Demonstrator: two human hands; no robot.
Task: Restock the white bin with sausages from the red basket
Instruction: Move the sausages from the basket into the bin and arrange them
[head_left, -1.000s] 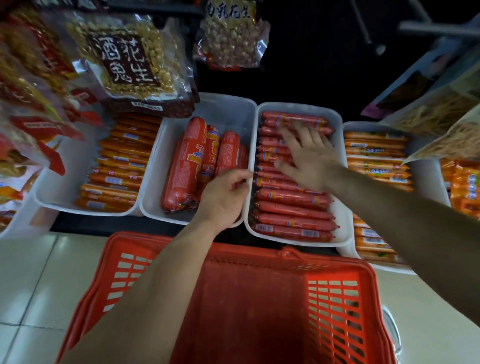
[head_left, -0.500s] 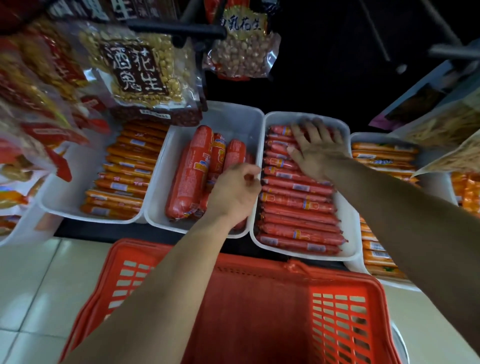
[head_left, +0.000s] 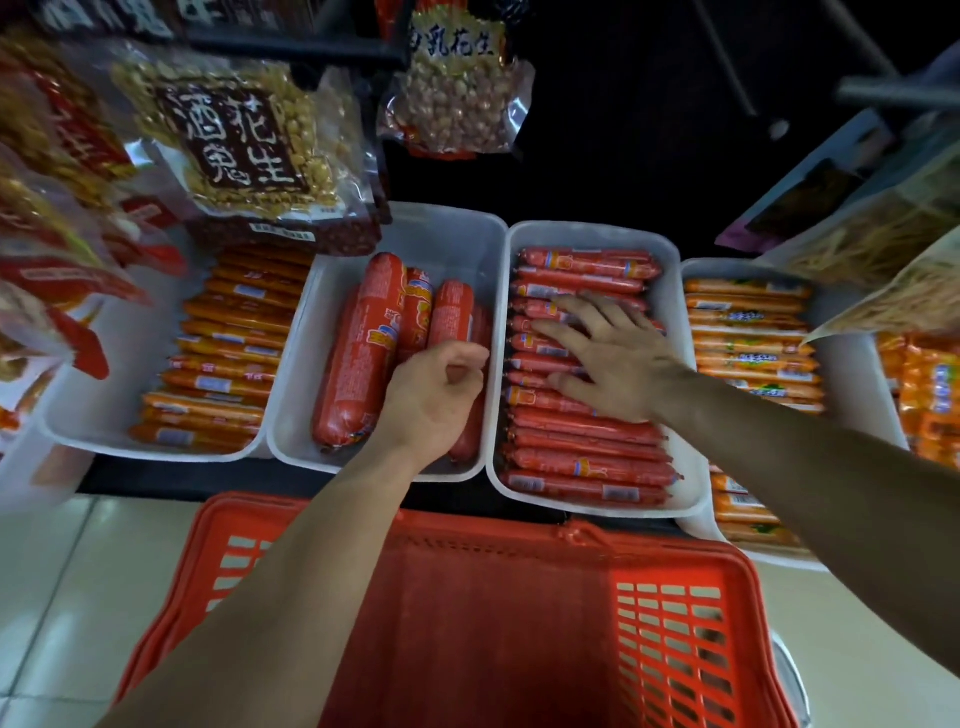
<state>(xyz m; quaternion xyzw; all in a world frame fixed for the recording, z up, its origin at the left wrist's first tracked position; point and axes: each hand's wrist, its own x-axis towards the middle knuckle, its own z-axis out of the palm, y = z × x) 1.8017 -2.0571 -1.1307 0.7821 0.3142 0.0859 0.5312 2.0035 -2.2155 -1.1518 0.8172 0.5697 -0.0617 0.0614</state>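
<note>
Right hand (head_left: 618, 364), fingers spread flat, presses sausages (head_left: 587, 467) filling the white bin (head_left: 587, 234), centre right. Left hand (head_left: 436, 400) is curled, its grip unclear. The red basket (head_left: 675, 623) below shows none left, so the restock is likely finishing.

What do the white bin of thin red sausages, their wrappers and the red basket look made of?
White bin: probably moulded plastic, smooth and matte, with a rounded rim. Sausages: likely thin glossy plastic film, showing highlights and printed labels. Red basket: apparently rigid plastic, with moulded slotted walls.
</note>
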